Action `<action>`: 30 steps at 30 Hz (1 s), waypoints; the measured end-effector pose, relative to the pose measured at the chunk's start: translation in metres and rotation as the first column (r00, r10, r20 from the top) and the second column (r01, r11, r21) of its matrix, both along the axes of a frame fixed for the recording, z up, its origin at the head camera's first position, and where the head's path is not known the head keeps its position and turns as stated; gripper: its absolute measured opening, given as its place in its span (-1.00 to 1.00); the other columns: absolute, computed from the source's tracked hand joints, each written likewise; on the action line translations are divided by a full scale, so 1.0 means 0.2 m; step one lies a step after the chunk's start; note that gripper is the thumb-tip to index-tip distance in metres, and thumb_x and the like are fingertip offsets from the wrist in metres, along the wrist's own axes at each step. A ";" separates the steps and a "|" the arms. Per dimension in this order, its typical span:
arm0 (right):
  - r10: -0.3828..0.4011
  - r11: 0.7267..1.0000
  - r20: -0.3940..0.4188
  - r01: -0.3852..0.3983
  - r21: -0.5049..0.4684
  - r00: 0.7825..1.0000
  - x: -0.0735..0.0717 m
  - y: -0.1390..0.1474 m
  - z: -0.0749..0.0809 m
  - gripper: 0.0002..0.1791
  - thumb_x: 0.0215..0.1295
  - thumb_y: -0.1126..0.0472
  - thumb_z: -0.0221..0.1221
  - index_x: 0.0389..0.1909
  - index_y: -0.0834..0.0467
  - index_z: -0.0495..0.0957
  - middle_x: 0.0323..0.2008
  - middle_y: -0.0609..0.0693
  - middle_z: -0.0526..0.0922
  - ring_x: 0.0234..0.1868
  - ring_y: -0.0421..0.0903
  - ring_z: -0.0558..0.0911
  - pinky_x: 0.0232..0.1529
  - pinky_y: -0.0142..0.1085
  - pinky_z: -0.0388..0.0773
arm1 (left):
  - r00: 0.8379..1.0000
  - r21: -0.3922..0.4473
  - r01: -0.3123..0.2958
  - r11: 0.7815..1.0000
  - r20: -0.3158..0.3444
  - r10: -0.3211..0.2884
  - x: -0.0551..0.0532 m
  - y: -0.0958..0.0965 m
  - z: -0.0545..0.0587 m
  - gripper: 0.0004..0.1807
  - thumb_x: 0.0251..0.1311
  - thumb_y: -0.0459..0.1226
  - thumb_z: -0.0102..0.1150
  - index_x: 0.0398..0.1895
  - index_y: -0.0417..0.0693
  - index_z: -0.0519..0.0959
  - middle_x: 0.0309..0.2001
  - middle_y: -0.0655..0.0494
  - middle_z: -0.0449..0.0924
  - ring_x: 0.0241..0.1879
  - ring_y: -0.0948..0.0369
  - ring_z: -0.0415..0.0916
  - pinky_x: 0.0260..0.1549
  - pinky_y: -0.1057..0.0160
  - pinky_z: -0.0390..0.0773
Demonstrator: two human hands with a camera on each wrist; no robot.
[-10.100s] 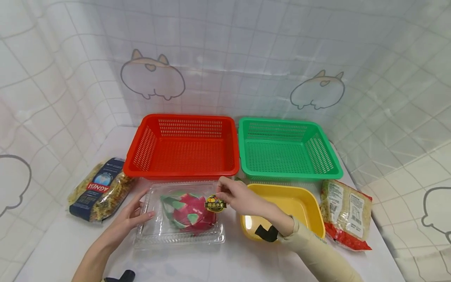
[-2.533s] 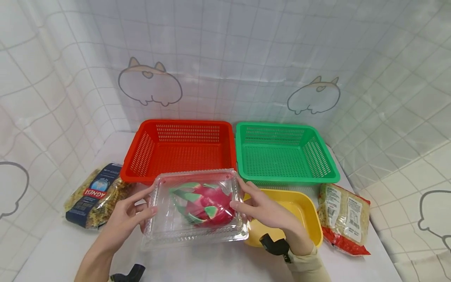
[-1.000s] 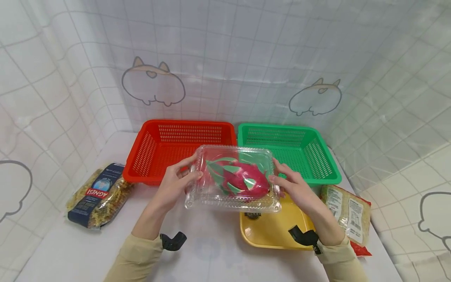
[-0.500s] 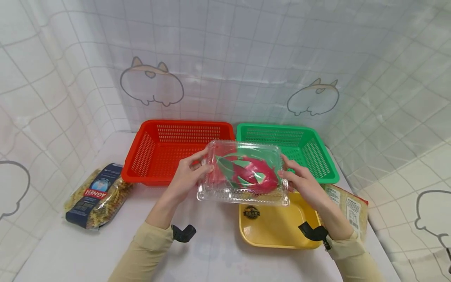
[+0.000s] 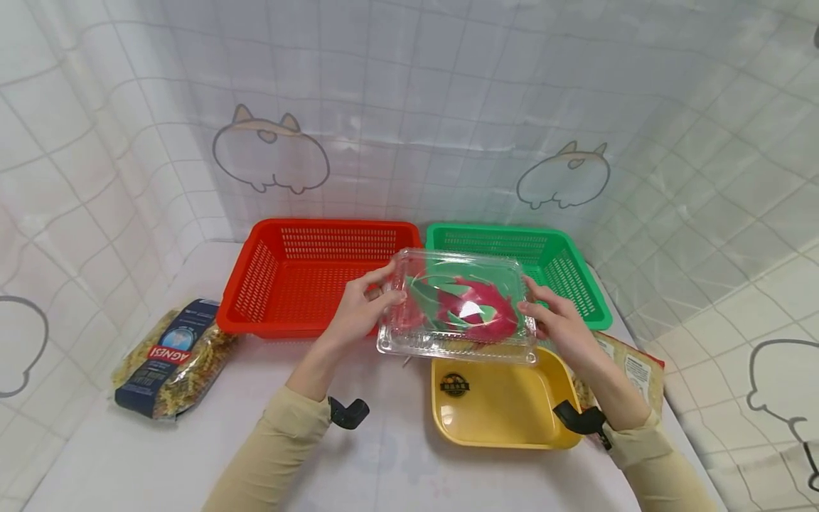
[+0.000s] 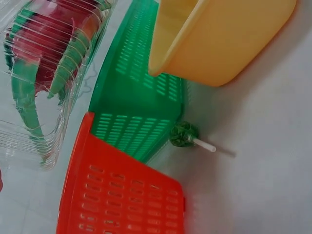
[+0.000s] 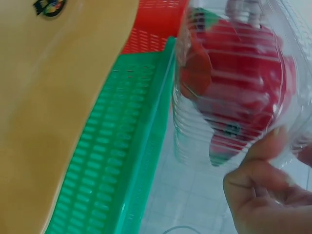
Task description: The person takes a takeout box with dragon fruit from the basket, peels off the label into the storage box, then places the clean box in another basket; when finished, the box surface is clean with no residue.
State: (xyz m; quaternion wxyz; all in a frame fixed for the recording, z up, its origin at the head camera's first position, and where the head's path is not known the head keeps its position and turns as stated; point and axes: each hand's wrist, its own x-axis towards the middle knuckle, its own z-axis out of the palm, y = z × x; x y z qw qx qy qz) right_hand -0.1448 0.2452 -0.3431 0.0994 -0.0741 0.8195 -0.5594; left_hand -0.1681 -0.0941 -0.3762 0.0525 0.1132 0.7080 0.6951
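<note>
A clear plastic clamshell box (image 5: 457,345) hangs in the air before the red and green baskets, over the back of a yellow tub. Inside lies a pink and green dragon fruit (image 5: 483,313), seen also through the ribbed side in both wrist views. My left hand (image 5: 361,306) grips the box's left end, thumb on top. At the opposite end my right hand (image 5: 563,327) holds it; in the right wrist view the fingers (image 7: 265,175) curl against the plastic. A dark and gold label (image 5: 454,385) sticks to the inside of the yellow tub (image 5: 512,435).
Behind stand a red basket (image 5: 313,284) and a green basket (image 5: 576,281). A pasta bag (image 5: 173,359) lies left; another food bag (image 5: 640,373) lies right, partly behind my forearm. A green-wrapped lollipop (image 6: 184,134) rests on the table near the baskets.
Both hands have lifted the box off the table and carried it right and away from me. The label, earlier on the box, is now in the yellow tub.
</note>
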 end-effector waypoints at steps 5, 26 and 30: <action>-0.045 0.999 0.028 0.045 -0.011 0.999 0.00 0.02 0.00 -0.33 0.53 0.04 0.05 0.56 0.04 0.10 0.59 0.10 -0.05 -0.60 -0.17 0.16 -0.42 -0.36 0.28 | 0.998 -0.060 -0.040 0.997 -0.053 0.037 -0.03 0.05 0.00 -0.35 0.28 -0.30 0.23 0.45 -0.08 0.35 -0.31 -0.01 0.53 -0.47 0.22 0.46 -0.46 0.36 0.57; -0.153 0.982 -0.004 0.152 -0.115 0.988 -0.08 0.12 -0.02 -0.33 0.53 -0.02 0.04 0.55 0.02 0.11 0.55 -0.09 0.14 -0.57 -0.16 0.27 -0.45 -0.40 0.37 | 0.997 -0.058 -0.055 0.997 -0.056 0.052 -0.12 0.24 -0.02 -0.33 0.34 -0.19 0.21 0.49 0.02 0.28 -0.47 0.02 0.37 -0.50 0.15 0.31 -0.57 0.38 0.29; -0.159 0.975 0.001 0.158 -0.156 0.987 -0.11 0.14 -0.02 -0.33 0.53 -0.01 0.05 0.55 0.01 0.10 0.48 -0.12 0.29 -0.59 -0.18 0.28 -0.44 -0.39 0.34 | 0.996 -0.051 -0.067 0.996 -0.057 0.064 -0.14 0.27 -0.02 -0.34 0.35 -0.18 0.20 0.49 0.02 0.29 -0.48 0.04 0.38 -0.51 0.15 0.33 -0.54 0.37 0.32</action>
